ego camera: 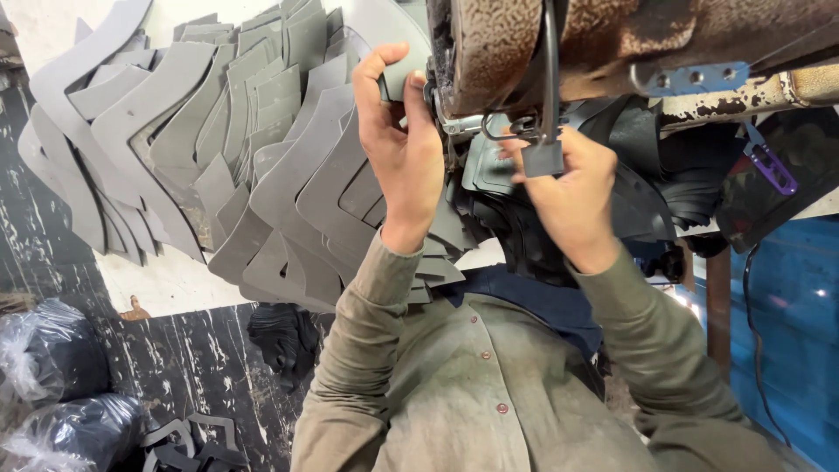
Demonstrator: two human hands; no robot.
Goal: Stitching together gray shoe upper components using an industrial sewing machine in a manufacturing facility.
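Observation:
My left hand (404, 144) pinches a small grey cut piece (398, 77) and presses it against the head of a rusty brown sewing machine (498, 52), close to its metal foot (454, 122). Just right of that foot, my right hand (568, 197) has its fingers closed on a darker grey piece (485, 166) under the machine. A dark flat tab (544, 158) hangs from a black cable in front of its fingers. Whether this hand also touches the tab, I cannot tell.
Several curved grey cut pieces (218, 140) lie fanned out in stacks on a white tabletop (166, 284) to the left. Black pieces (682, 188) are piled on the right. Plastic-wrapped dark bundles (52, 358) and scraps (188, 441) sit on the floor. A blue panel (795, 323) stands at the right.

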